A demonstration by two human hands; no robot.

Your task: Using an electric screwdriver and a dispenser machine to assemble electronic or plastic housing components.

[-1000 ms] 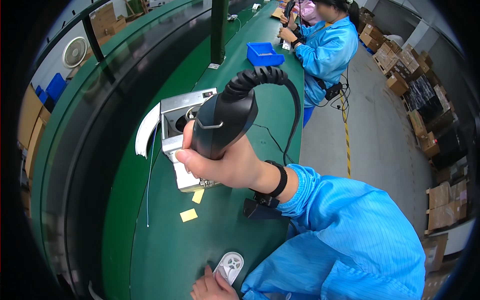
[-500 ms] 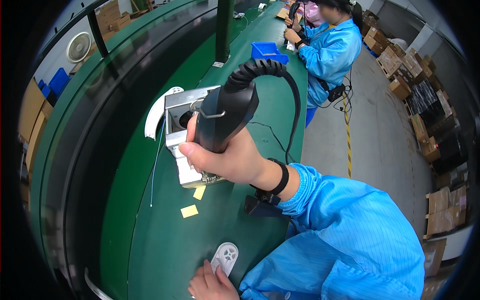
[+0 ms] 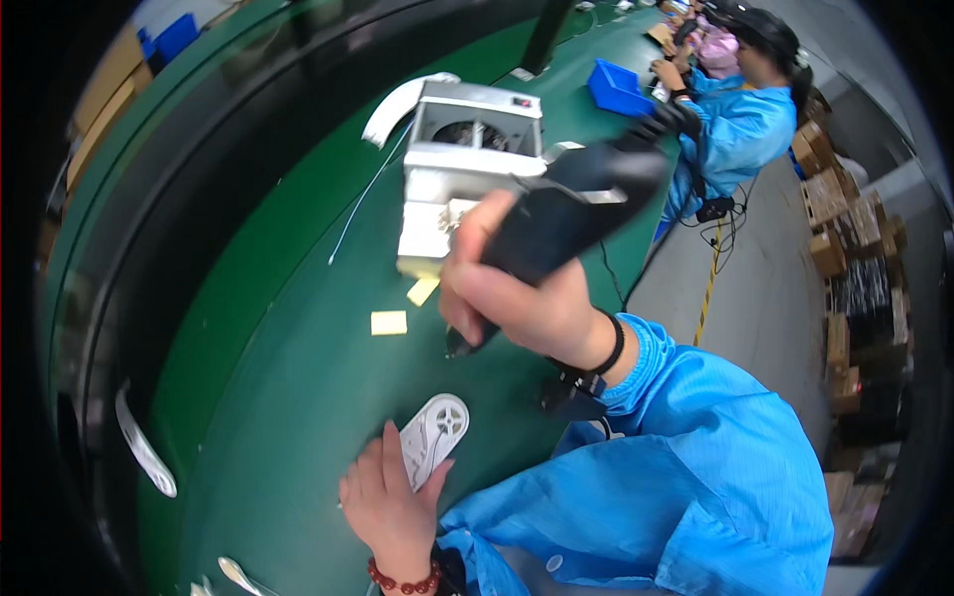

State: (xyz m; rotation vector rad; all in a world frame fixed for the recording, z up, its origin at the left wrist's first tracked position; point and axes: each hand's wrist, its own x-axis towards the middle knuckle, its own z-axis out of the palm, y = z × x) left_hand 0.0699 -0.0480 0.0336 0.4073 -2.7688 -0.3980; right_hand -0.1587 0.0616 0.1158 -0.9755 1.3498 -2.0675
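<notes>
My right hand is closed round a black electric screwdriver, blurred by motion, its tip pointing down over the bench. Below it, my left hand grips a white elongated plastic part between thumb and fingers. That part lies on the green bench top and has a round spoked end. Beyond the screwdriver stands a white and grey metal box with an open top section and a dark round piece inside, possibly a screw feeder; my right hand hides some of its near side.
Yellow paper slips lie before the metal box. A curved white part rests behind it, another at left. A blue bin sits further along. A co-worker in a blue smock works at the far right; stacked cartons line the floor.
My right hand has brought the screwdriver down and right, away from the metal box. The view has shifted, showing more of my left hand and the white part.
</notes>
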